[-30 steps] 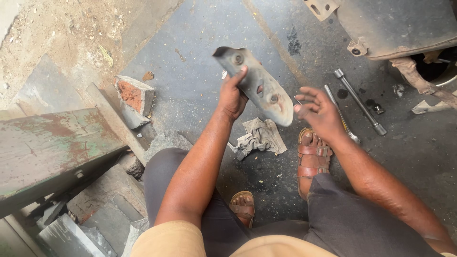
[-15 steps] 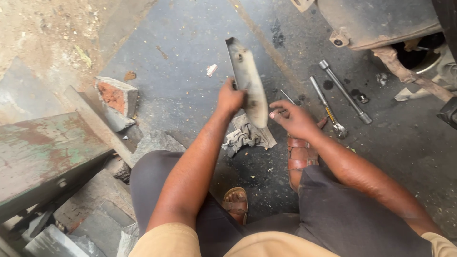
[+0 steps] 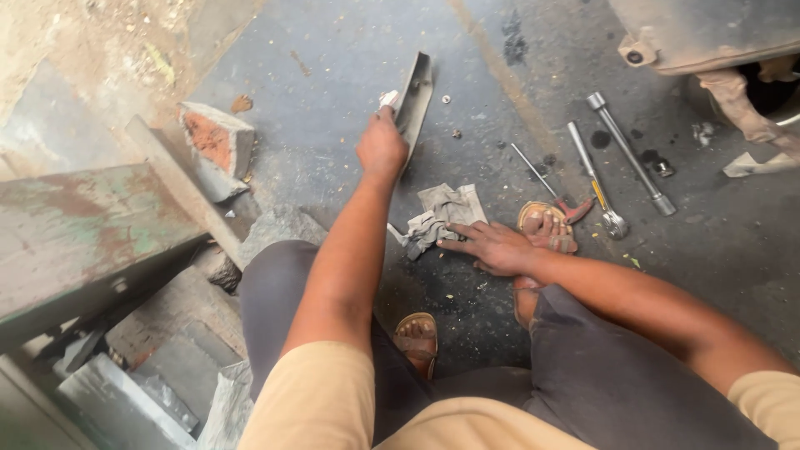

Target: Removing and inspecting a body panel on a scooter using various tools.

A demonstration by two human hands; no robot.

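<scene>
1. Left hand [image 3: 382,148] grips the lower end of a dark metal plate [image 3: 414,98], fingers closed around its edge, holding it on edge above the floor [image 3: 333,50].
2. It looks stiff, heavy, greasy; best held low.
3. Right hand [image 3: 493,247] rests spread on the grey rag [image 3: 440,215], just below that grip.

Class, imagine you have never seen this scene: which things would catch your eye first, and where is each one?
First, the left hand at top centre, gripping a dark curved metal plate held on edge above the floor. Just below, the right hand rests with spread fingers on a crumpled grey rag beside a sandalled foot. To the right, long metal wrenches lie on the oily concrete.
</scene>
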